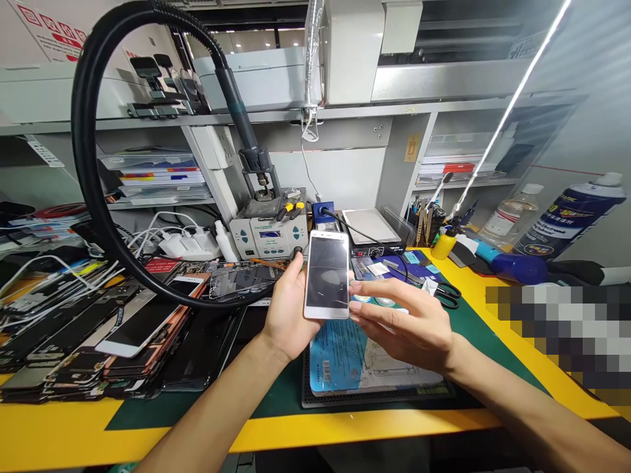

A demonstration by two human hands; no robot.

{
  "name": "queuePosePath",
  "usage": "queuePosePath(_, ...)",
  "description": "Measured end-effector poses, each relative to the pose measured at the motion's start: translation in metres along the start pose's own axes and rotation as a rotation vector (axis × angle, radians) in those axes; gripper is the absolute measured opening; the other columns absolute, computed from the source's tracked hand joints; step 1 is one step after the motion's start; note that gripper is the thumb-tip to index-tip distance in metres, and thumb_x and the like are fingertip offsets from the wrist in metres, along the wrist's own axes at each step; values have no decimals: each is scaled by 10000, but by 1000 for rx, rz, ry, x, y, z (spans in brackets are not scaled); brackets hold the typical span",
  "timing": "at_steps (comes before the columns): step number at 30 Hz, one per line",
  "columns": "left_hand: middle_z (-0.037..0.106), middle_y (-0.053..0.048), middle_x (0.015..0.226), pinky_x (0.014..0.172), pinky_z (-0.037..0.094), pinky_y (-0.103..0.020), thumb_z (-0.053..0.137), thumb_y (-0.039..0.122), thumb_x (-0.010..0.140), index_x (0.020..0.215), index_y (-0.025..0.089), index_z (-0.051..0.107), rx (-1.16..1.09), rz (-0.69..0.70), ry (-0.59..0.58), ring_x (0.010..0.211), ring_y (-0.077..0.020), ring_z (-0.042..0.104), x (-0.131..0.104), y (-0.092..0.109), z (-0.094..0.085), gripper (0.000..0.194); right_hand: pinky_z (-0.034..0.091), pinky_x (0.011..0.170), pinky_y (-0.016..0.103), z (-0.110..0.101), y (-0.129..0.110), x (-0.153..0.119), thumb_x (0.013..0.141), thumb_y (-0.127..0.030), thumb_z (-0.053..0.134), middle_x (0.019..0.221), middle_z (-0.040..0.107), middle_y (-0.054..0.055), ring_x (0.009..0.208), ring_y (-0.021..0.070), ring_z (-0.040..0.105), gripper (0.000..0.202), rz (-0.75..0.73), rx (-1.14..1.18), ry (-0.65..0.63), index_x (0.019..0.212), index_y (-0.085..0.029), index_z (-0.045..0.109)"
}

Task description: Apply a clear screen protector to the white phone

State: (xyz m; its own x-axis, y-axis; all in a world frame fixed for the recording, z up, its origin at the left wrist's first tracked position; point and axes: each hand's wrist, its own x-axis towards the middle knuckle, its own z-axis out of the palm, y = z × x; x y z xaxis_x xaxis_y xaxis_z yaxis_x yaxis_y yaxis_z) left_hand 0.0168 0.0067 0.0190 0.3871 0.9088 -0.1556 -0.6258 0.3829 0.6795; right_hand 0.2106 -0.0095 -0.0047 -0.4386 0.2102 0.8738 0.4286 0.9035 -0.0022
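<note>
The left hand [290, 309] grips a white phone [327, 272], front in place, screen dark, the part-open right hand [414, 322] fingering its edge; what remains undone cannot be judged.

The rectangular phone with a glassy face [327, 274] is white around a dark grey screen; the flat rectangular work mat [497, 348] is green (deep, unpatterned), the wooden-edged tabletop [276, 430] yellow.

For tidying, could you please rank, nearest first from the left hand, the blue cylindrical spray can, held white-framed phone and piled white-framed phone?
1. Held white-framed phone: in the left hand.
2. Piled white-framed phone: left side.
3. Blue spray can: far right.
</note>
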Motion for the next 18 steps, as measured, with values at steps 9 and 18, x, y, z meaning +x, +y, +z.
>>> queuePosePath(9, 751, -204, 1141, 932, 574, -408, 296, 492, 1056, 1203, 69, 692, -25, 7, 2, 1031, -292, 734, 2, -1, -3, 598, 666, 789, 337, -5, -5, 2, 840, -69, 737, 1070, 781, 127, 942, 226, 771, 313, 19, -6, 70, 1113, -222, 752)
queuePosePath(18, 738, -192, 1023, 702, 618, -488, 309, 505, 1037, 1190, 105, 678, 75, -36, -27, 820, -315, 738, 4, 2, -5, 564, 676, 720, 399, -20, 10, 15, 905, -228, 736, 894, 798, 40, 774, 238, 785, 98, 577, 301, 658, 974, -260, 797)
